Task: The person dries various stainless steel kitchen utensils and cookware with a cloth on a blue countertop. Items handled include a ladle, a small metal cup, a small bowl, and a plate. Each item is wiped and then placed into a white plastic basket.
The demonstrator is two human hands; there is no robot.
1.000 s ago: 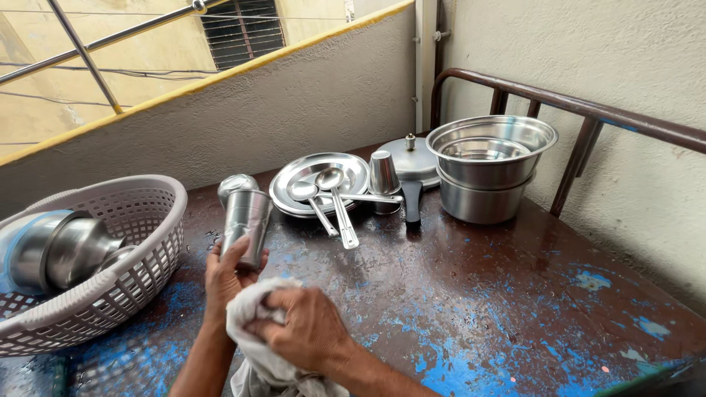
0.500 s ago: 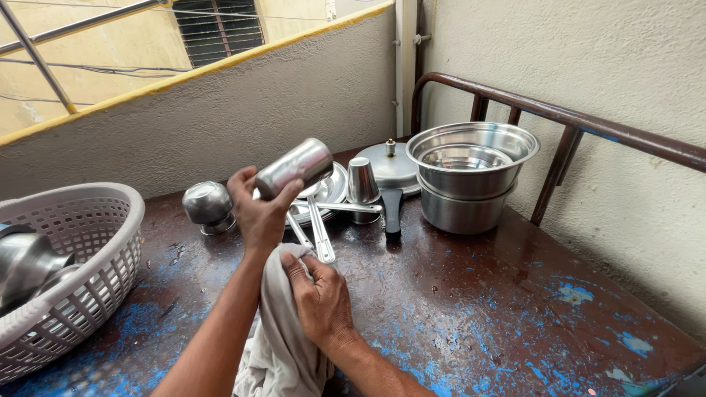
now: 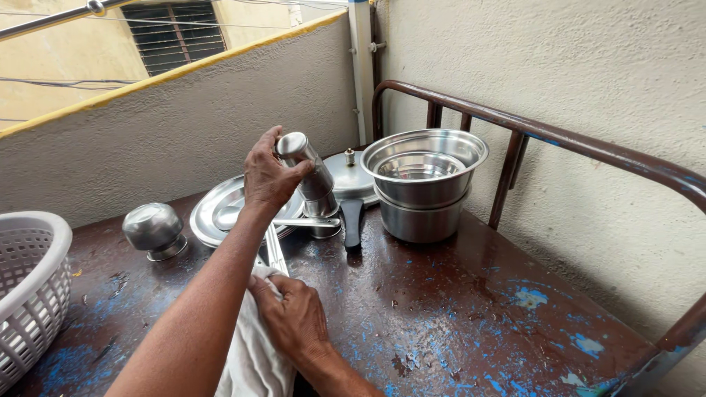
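Observation:
My left hand (image 3: 268, 175) grips a steel tumbler (image 3: 306, 166), held upside down just above another steel tumbler (image 3: 323, 219) standing by the steel plate (image 3: 215, 213). My right hand (image 3: 292, 317) is closed on a white cloth (image 3: 250, 356) low in front of me, near the table's front edge. Spoons (image 3: 305, 222) lie across the plate, and their handles reach toward the cloth.
A small steel pot (image 3: 153, 229) lies upside down left of the plate. Stacked steel bowls (image 3: 421, 180) and a lid with a black handle (image 3: 350, 192) stand at the back right. A white plastic basket (image 3: 29, 290) sits at the left. A rusty rail (image 3: 544, 136) borders the worn brown table (image 3: 456, 309).
My left hand has carried the tumbler up and to the right, turning it mouth down over the standing tumbler. My right hand stays on the cloth. The camera has moved closer.

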